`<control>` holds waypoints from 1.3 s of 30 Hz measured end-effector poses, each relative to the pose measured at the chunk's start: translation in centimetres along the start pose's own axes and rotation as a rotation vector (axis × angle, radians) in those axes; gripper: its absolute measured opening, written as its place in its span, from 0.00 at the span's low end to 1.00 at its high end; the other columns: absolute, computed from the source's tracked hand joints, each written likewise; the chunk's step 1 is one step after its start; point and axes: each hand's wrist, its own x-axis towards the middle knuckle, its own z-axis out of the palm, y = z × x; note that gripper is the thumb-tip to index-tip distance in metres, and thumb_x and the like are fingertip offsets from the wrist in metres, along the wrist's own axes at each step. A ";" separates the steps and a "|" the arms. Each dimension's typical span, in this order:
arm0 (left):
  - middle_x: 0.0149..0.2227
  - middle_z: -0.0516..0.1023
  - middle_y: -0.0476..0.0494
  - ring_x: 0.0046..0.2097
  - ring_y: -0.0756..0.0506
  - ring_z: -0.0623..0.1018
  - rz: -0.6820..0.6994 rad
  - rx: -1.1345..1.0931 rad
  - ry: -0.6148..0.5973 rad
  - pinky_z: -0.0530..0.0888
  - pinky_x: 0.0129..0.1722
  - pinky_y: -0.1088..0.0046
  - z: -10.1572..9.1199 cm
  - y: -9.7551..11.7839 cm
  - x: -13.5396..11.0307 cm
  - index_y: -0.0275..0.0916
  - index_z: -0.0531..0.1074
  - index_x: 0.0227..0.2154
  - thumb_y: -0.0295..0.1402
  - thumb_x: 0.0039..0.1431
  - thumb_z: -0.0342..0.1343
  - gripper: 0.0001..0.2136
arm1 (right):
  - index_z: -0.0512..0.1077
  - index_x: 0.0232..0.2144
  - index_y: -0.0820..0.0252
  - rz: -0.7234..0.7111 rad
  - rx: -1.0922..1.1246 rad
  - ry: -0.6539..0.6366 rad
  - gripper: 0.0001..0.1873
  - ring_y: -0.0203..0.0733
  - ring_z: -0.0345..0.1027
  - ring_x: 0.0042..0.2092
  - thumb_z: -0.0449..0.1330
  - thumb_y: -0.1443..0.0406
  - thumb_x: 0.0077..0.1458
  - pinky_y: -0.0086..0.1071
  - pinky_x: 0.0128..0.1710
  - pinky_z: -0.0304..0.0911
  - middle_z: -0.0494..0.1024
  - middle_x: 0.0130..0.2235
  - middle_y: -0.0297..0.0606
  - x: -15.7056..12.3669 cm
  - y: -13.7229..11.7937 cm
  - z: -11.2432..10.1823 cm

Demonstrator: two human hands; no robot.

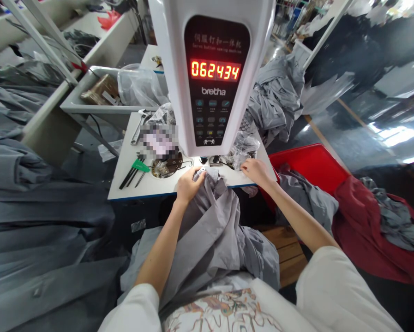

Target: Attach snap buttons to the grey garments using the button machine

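Observation:
My left hand (pixel 189 185) is closed, thumb and fingers pinching the edge of a grey garment (pixel 215 216) below the head of a button sewing machine (pixel 171 60). A small pale piece, perhaps a button, shows at the fingertips. From there the cloth hangs over the table edge and across my lap. To the right, my right hand (pixel 257 171) has its fingers drawn together beside a clear plastic bag (pixel 239 150) on the white tabletop (pixel 123 166). Whatever those fingertips hold is too small to make out.
Left on the tabletop lie a wrench (pixel 136 133), dark hex keys (pixel 127 177) and a green-handled tool (pixel 140 166). A red bin (pixel 307 161) with grey garments stands at the right. Grey cloth (pixel 44 230) is heaped on the left, and a grey trough table (pixel 103 109) stands behind.

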 end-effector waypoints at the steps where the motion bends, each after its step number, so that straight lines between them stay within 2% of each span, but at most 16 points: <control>1: 0.44 0.79 0.46 0.47 0.45 0.77 0.004 0.000 0.000 0.70 0.46 0.72 0.0 0.0 0.0 0.42 0.73 0.43 0.41 0.61 0.51 0.12 | 0.78 0.35 0.59 0.000 -0.004 -0.013 0.14 0.39 0.68 0.39 0.52 0.66 0.59 0.29 0.38 0.55 0.77 0.37 0.40 0.1 -0.1 0.0; 9: 0.43 0.79 0.47 0.45 0.45 0.77 -0.003 0.014 0.008 0.70 0.44 0.72 0.0 0.1 0.0 0.42 0.73 0.42 0.41 0.61 0.52 0.12 | 0.79 0.36 0.58 -0.035 -0.053 -0.116 0.15 0.40 0.69 0.40 0.51 0.66 0.59 0.29 0.36 0.55 0.78 0.38 0.40 0.4 -0.1 -1.0; 16: 0.43 0.79 0.47 0.46 0.45 0.77 -0.004 0.010 -0.001 0.70 0.45 0.72 -0.1 0.0 0.0 0.43 0.73 0.42 0.41 0.61 0.52 0.12 | 0.79 0.37 0.56 -0.051 -0.112 -0.232 0.14 0.42 0.69 0.43 0.52 0.65 0.58 0.29 0.34 0.57 0.78 0.42 0.38 1.8 -0.1 -1.7; 22: 0.44 0.79 0.46 0.47 0.44 0.77 -0.012 0.003 -0.009 0.70 0.46 0.71 -0.2 0.0 0.0 0.44 0.73 0.43 0.41 0.61 0.51 0.12 | 0.78 0.34 0.57 -0.053 -0.140 -0.191 0.12 0.42 0.70 0.40 0.54 0.67 0.54 0.29 0.34 0.56 0.78 0.40 0.39 1.9 -0.4 -1.6; 26: 0.44 0.79 0.46 0.47 0.44 0.77 -0.008 -0.002 -0.003 0.70 0.46 0.71 -0.2 0.0 0.0 0.44 0.73 0.43 0.41 0.61 0.52 0.12 | 0.78 0.30 0.58 -0.024 -0.009 -0.120 0.10 0.40 0.69 0.37 0.55 0.66 0.52 0.28 0.32 0.55 0.78 0.37 0.37 1.4 0.5 -1.1; 31: 0.44 0.79 0.47 0.46 0.44 0.77 -0.012 0.004 0.006 0.70 0.45 0.72 -0.1 0.0 -0.1 0.44 0.73 0.43 0.41 0.60 0.52 0.12 | 0.77 0.30 0.61 -0.023 0.268 -0.013 0.10 0.36 0.66 0.33 0.56 0.65 0.51 0.27 0.34 0.56 0.77 0.33 0.37 0.7 1.8 -0.4; 39: 0.44 0.79 0.46 0.47 0.44 0.77 -0.002 0.005 0.003 0.70 0.48 0.71 0.0 -0.1 0.0 0.42 0.73 0.43 0.41 0.61 0.52 0.12 | 0.77 0.29 0.64 0.129 0.795 -0.008 0.16 0.37 0.67 0.32 0.58 0.56 0.48 0.30 0.34 0.61 0.78 0.31 0.38 -0.1 1.8 -0.6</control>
